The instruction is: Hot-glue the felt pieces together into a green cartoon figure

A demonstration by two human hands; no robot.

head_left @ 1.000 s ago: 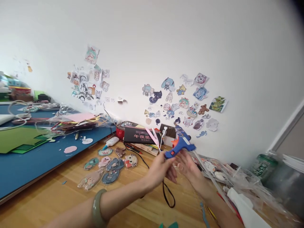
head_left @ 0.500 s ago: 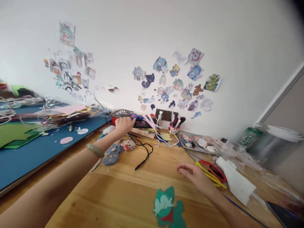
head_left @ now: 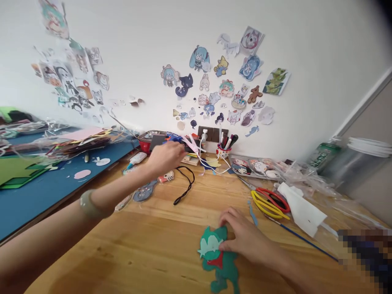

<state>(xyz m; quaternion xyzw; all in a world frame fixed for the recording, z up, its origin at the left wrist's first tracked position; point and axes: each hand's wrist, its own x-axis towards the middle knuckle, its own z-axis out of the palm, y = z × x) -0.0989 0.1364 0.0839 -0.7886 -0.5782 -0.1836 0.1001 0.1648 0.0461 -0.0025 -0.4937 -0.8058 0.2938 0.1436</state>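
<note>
My left hand (head_left: pixel 167 157) is closed, stretched to the back of the desk above the wooden tray and black box. Its fingertips face away, so anything in them is hidden. Just behind it lies a blue tool (head_left: pixel 174 137), partly covered. My right hand (head_left: pixel 245 237) grips the upper right edge of a green cat-shaped cutout (head_left: pixel 226 265), thumb on its face and fingers by its ear. The cutout has a pale mask-like patch and a red scarf, and lies on the wooden desk.
Scissors with red and yellow handles (head_left: pixel 271 203) and a blue thin stick (head_left: pixel 306 237) lie at right. A black cord (head_left: pixel 187 185), glue bottle (head_left: pixel 136 159) and pen cup (head_left: pixel 224 151) stand or lie farther back. Left is a blue board (head_left: pixel 113 171) with paper piles.
My right hand has moved down and left from the bare wood onto the green cat cutout. My left hand has shifted slightly right and stays closed. The view has tilted down.
</note>
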